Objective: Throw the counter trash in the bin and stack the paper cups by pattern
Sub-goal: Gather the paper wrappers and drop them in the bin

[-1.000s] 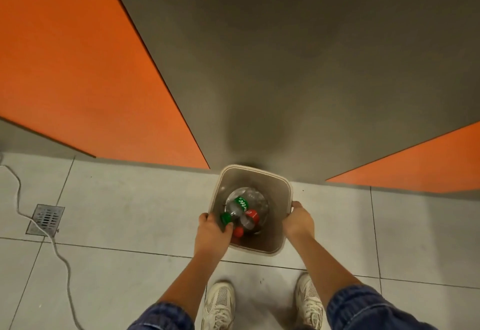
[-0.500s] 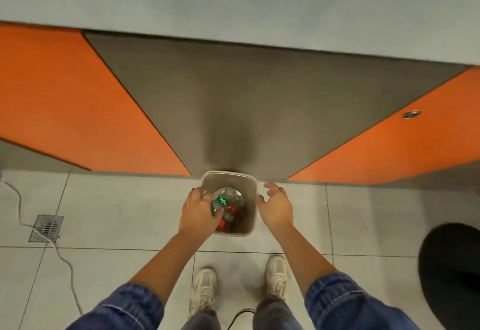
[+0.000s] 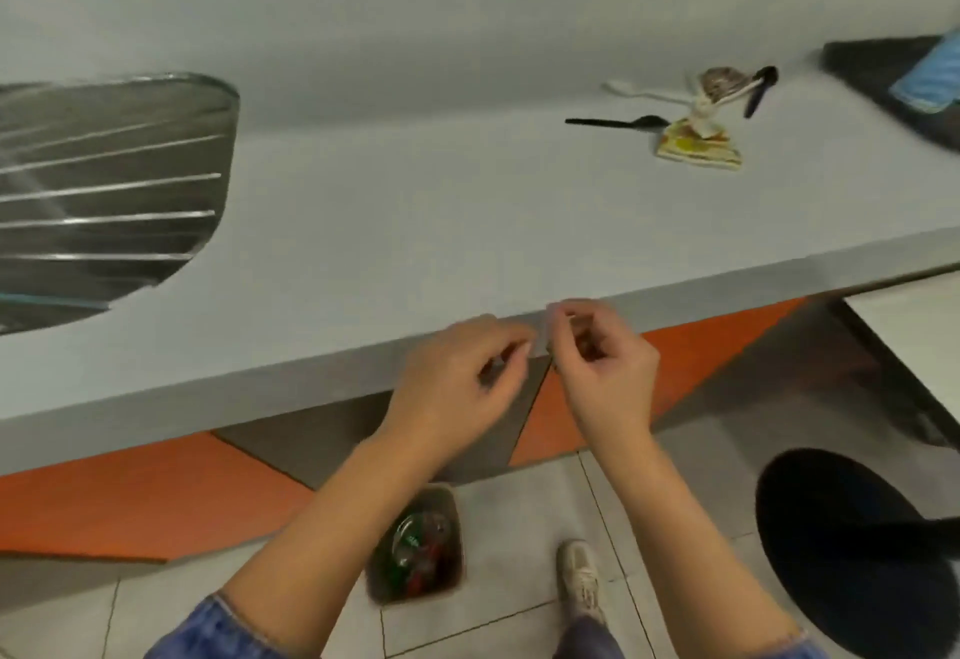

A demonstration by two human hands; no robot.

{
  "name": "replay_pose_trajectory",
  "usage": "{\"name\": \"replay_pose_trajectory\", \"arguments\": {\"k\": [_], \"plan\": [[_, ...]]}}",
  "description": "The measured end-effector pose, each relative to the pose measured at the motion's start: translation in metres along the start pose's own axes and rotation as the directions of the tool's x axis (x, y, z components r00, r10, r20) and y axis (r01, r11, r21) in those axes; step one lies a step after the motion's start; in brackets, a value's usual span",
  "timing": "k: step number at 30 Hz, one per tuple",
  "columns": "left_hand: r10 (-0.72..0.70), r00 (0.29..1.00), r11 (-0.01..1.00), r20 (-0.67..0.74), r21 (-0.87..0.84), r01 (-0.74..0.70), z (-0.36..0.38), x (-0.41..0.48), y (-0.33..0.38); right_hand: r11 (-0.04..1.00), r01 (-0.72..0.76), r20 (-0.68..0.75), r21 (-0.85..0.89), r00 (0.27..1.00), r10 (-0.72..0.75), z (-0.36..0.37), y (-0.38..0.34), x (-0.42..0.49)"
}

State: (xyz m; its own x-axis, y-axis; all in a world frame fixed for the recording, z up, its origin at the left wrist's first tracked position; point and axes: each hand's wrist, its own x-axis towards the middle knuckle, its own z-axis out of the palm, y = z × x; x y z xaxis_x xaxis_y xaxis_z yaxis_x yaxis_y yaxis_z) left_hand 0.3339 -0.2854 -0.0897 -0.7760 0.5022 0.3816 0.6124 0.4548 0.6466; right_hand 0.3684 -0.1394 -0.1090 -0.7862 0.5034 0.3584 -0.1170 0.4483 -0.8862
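Both my hands hover at the front edge of the grey counter (image 3: 415, 191). My left hand (image 3: 462, 378) and my right hand (image 3: 605, 367) are close together, fingers loosely curled, and I see nothing held; the view is blurred. The small bin (image 3: 459, 528) stands on the floor below my left forearm, with plastic bottles (image 3: 415, 544) inside. Trash lies far right on the counter: a black spoon (image 3: 618, 123), a white spoon (image 3: 639, 92), a yellow wrapper (image 3: 696, 146), a brown crumpled piece (image 3: 722, 81) and a second black utensil (image 3: 758, 87). No paper cups are in view.
A steel sink drainboard (image 3: 104, 180) fills the counter's left end. A dark tray (image 3: 878, 71) with a blue item (image 3: 930, 76) sits at the far right. A black round stool (image 3: 852, 539) stands on the tiled floor to my right, near my shoe (image 3: 582, 580).
I have let go of the bin, which now stands on the floor, and straightened up. Both hands rose to counter height, and the view now takes in the countertop.
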Motion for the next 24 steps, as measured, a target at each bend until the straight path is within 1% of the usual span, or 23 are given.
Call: {"name": "replay_pose_trajectory", "arguments": {"k": [2, 5, 7, 10, 12, 15, 17, 19, 20, 22, 24], "plan": [[-0.004, 0.999, 1.000, -0.035, 0.012, 0.004, 0.000, 0.046, 0.016, 0.999, -0.034, -0.003, 0.019, 0.999, 0.034, -0.019, -0.010, 0.044], [-0.042, 0.997, 0.999, -0.059, 0.011, 0.043, 0.011, 0.119, 0.034, 1.000, 0.020, -0.033, -0.004, 0.999, -0.020, -0.048, -0.007, 0.115], [-0.101, 0.992, 0.995, -0.072, 0.007, 0.102, 0.023, 0.168, 0.042, 0.998, 0.039, -0.040, -0.039, 0.998, -0.040, -0.068, 0.002, 0.162], [-0.228, 0.969, 0.974, -0.092, -0.027, 0.227, 0.048, 0.234, 0.050, 0.995, 0.020, -0.017, -0.101, 1.000, -0.022, -0.098, 0.021, 0.230], [-0.278, 0.958, 0.961, -0.075, -0.016, 0.277, 0.072, 0.270, 0.051, 0.988, -0.009, -0.003, -0.152, 1.000, 0.008, -0.119, 0.035, 0.271], [-0.294, 0.956, 0.955, -0.021, 0.026, 0.294, 0.111, 0.314, 0.053, 0.958, -0.027, 0.022, -0.284, 0.999, 0.035, -0.143, 0.059, 0.329], [-0.289, 0.956, 0.952, 0.051, 0.123, 0.282, 0.137, 0.338, 0.056, 0.927, -0.010, 0.067, -0.375, 0.997, 0.038, -0.149, 0.077, 0.367], [-0.297, 0.941, 0.917, 0.160, 0.322, 0.234, 0.160, 0.356, 0.059, 0.888, 0.029, 0.127, -0.459, 0.991, 0.033, -0.151, 0.093, 0.404], [-0.309, 0.928, 0.880, 0.208, 0.433, 0.196, 0.169, 0.361, 0.060, 0.861, 0.048, 0.162, -0.506, 0.986, 0.041, -0.150, 0.100, 0.421], [-0.341, 0.905, 0.798, 0.253, 0.586, 0.137, 0.186, 0.367, 0.060, 0.782, 0.081, 0.264, -0.618, 0.958, 0.109, -0.147, 0.112, 0.452], [-0.368, 0.893, 0.762, 0.260, 0.635, 0.129, 0.195, 0.371, 0.057, 0.656, 0.153, 0.387, -0.740, 0.893, 0.229, -0.143, 0.122, 0.476]]}}
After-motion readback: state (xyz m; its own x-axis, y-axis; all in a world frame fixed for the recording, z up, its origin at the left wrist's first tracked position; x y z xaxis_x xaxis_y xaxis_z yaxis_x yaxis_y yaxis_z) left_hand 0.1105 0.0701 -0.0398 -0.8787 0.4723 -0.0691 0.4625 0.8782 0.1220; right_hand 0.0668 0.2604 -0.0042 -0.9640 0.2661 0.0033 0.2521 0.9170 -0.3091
